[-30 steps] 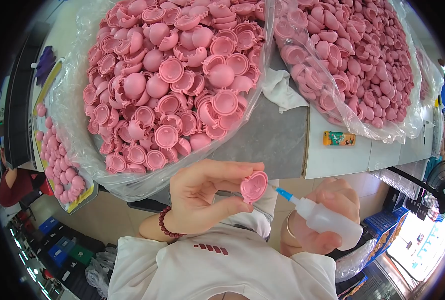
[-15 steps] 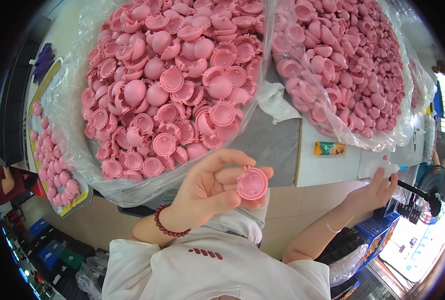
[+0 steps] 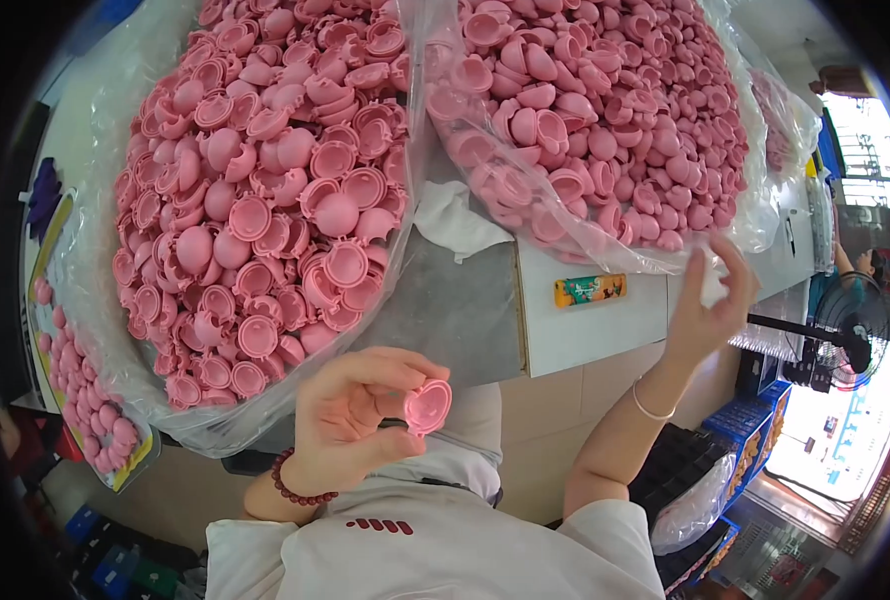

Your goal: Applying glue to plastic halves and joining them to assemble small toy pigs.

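My left hand (image 3: 360, 415) pinches a small pink plastic half-shell (image 3: 428, 406) between thumb and fingers, its hollow side showing a raised rim. A dark red bead bracelet circles that wrist. Raised at the right, my right hand (image 3: 710, 305) has its fingers curled but apart, close by the near edge of the right-hand plastic bag. A pale patch shows between those fingers; I cannot tell what it is. Left of centre, a large clear bag (image 3: 250, 425) lies open, heaped with pink half-shells (image 3: 255, 215). A second heap of smaller-looking pink pieces (image 3: 605, 120) fills the right bag.
A white cloth (image 3: 460, 220) lies between the bags. An orange and green lighter-shaped object (image 3: 590, 290) rests on the white tabletop (image 3: 605, 330). At far left, a yellow-edged tray (image 3: 140, 462) carries several pink pieces. A black fan (image 3: 850, 335) stands at right, with blue crates (image 3: 755, 430) below.
The view has swung, so the bags appear farther left. My right hand has risen toward the right bag's edge. My left hand still holds the half-shell, now turned at an angle.
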### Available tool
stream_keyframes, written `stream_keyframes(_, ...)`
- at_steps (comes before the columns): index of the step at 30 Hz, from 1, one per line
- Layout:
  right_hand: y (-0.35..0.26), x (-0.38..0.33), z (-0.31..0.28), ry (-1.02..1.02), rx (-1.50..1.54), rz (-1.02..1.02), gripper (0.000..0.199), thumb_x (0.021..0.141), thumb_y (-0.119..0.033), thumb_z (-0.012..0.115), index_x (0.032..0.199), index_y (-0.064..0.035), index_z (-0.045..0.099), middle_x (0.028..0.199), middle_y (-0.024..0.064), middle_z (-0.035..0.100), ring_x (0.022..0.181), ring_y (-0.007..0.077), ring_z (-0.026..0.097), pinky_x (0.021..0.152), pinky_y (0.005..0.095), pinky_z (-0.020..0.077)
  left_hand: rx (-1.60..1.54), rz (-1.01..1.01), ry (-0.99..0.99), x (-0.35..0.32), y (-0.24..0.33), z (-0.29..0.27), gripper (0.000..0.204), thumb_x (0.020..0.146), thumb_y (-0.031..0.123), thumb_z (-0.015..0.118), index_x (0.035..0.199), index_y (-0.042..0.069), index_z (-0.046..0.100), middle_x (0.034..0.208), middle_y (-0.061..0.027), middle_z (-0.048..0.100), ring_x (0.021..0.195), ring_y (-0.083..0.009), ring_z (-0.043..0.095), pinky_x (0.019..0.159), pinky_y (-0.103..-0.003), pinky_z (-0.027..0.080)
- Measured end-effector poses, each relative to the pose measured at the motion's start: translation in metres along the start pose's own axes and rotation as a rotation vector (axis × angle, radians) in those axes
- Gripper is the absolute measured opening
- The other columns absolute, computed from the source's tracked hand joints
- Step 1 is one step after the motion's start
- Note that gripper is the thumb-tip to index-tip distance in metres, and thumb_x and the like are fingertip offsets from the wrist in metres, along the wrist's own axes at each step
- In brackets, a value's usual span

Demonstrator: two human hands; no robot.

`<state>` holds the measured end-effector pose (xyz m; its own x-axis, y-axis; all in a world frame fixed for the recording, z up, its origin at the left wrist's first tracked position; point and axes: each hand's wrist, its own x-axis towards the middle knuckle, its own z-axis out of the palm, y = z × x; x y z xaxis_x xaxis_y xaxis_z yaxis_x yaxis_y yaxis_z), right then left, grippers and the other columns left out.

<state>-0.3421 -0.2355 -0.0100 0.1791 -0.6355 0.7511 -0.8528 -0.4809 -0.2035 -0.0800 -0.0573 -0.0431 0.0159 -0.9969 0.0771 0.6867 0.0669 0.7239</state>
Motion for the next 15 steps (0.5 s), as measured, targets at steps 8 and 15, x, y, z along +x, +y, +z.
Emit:
stream_keyframes(8,-0.013,0.032,0.034,-0.403,0.079,0.054,0.016,0.079,-0.011,0.055,0.093,-0.0046,0.060,0.077,0.0050,0.057,0.064,0.0148,0.049,0.062,0.0208,0.0366,0.002,0.024,-0.015,-0.006,0.006,-0.002,0.041,0.067,-0.007,0.065,0.104,-0.005,0.048,0.109,-0.0212,0.047,0.100,-0.0239,0.052,0.083,-0.032,0.046)
stream_keyframes(15,-0.094,-0.017,0.016,-0.988,0.738,-0.156,0.008,0.077,-0.005,0.052,0.083,-0.0002,0.055,0.070,0.0047,0.051,0.060,0.0158,0.048,0.057,0.0247,0.0365,-0.014,-0.009,0.031,-0.006,0.007,-0.008,0.040,0.068,-0.006,0.065,0.104,-0.004,0.048,0.109,-0.0187,0.048,0.102,-0.0250,0.051,0.084,-0.032,0.046)
